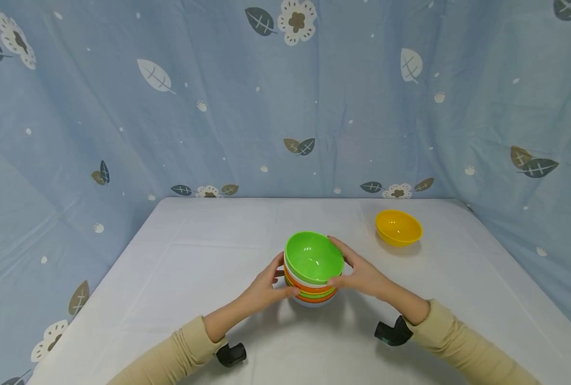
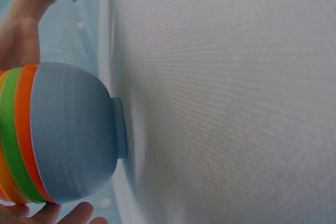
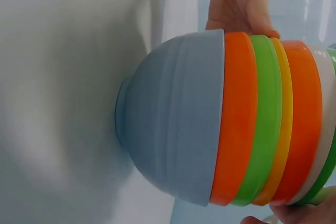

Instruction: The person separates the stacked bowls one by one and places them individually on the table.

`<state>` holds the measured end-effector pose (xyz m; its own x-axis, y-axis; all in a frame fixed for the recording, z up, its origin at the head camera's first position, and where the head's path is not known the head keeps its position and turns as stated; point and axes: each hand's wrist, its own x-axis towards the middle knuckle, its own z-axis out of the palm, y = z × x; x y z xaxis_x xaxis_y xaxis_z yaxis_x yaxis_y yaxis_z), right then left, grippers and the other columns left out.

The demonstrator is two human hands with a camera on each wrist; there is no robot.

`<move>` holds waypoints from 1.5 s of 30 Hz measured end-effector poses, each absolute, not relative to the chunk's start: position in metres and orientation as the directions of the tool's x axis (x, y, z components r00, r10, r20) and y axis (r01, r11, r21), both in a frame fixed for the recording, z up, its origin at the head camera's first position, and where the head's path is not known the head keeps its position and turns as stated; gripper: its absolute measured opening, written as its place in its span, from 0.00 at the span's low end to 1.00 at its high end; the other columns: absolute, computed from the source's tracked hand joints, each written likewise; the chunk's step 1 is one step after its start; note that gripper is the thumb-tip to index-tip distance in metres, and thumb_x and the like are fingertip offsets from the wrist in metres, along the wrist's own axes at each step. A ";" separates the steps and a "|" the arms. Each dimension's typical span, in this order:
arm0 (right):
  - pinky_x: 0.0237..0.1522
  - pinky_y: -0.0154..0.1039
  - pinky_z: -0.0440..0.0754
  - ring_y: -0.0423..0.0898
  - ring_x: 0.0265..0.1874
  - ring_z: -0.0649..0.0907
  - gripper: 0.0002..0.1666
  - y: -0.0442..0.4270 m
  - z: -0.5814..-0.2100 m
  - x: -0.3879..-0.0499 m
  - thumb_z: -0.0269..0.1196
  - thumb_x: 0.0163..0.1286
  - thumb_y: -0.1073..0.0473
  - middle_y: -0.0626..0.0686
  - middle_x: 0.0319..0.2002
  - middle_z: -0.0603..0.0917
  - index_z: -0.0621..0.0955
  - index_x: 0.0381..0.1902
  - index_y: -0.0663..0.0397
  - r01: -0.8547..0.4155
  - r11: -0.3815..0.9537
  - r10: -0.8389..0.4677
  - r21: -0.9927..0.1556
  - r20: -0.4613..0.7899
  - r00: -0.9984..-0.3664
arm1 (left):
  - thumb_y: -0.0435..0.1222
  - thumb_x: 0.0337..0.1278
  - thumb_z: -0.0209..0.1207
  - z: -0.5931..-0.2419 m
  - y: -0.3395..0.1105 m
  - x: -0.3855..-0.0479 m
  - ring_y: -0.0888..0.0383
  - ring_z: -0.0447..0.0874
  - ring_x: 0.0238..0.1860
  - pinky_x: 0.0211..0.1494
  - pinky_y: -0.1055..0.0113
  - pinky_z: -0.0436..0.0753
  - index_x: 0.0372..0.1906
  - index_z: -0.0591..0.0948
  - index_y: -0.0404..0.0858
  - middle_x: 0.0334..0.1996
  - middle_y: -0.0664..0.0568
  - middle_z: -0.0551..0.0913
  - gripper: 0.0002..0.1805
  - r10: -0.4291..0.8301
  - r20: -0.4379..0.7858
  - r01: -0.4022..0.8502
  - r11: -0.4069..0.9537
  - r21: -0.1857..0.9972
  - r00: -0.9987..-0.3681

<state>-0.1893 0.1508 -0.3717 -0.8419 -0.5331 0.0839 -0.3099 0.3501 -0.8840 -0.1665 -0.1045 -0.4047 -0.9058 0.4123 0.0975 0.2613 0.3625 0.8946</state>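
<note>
Both hands are around a stack of nested bowls, topped by a green bowl (image 1: 314, 258), with white, orange, yellow and green rims below and a light blue bowl (image 2: 76, 132) at the bottom. From the left, my left hand (image 1: 266, 287) grips the side of the stack, thumb in front. My right hand (image 1: 364, 276) holds the upper right side, thumb at the front and fingers behind the green rim. The right wrist view shows the blue bowl's foot (image 3: 122, 114) close to the cloth; whether it touches cannot be told.
A yellow bowl (image 1: 398, 228) stands alone at the back right of the white-covered table (image 1: 208, 235). A blue patterned curtain (image 1: 246, 107) hangs behind and along both sides. Black wrist devices are strapped at both cuffs.
</note>
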 end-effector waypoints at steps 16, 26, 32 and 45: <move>0.60 0.64 0.60 0.63 0.65 0.60 0.62 0.138 -0.366 -0.183 0.73 0.45 0.49 0.62 0.70 0.51 0.51 0.71 0.56 -0.320 0.384 -0.474 -0.866 0.112 -0.873 | 0.45 0.50 0.64 -0.405 -0.104 -0.167 0.43 0.70 0.58 0.57 0.44 0.68 0.71 0.51 0.39 0.64 0.42 0.64 0.47 0.415 0.105 0.269 0.359 0.894 -0.904; 0.61 0.64 0.57 0.64 0.66 0.56 0.59 0.138 -0.363 -0.182 0.73 0.46 0.54 0.63 0.70 0.49 0.53 0.70 0.61 -0.324 0.369 -0.464 -0.871 0.130 -0.876 | 0.39 0.50 0.64 -0.401 -0.102 -0.165 0.42 0.69 0.58 0.58 0.42 0.67 0.70 0.51 0.37 0.64 0.41 0.64 0.46 0.408 0.083 0.247 0.368 0.896 -0.909; 0.61 0.63 0.58 0.63 0.66 0.55 0.60 0.139 -0.358 -0.181 0.74 0.45 0.52 0.63 0.70 0.49 0.53 0.70 0.60 -0.316 0.408 -0.446 -0.857 0.115 -0.888 | 0.35 0.51 0.63 -0.378 -0.099 -0.153 0.39 0.68 0.58 0.58 0.40 0.65 0.70 0.50 0.32 0.63 0.36 0.63 0.45 0.416 0.073 0.235 0.354 0.905 -0.906; 0.61 0.61 0.60 0.63 0.67 0.54 0.62 0.149 -0.342 -0.190 0.74 0.45 0.52 0.62 0.71 0.47 0.52 0.70 0.59 -0.301 0.411 -0.416 -0.861 0.117 -0.902 | 0.35 0.51 0.63 -0.373 -0.099 -0.150 0.39 0.68 0.58 0.59 0.40 0.65 0.69 0.51 0.32 0.62 0.37 0.64 0.44 0.415 0.064 0.223 0.347 0.911 -0.907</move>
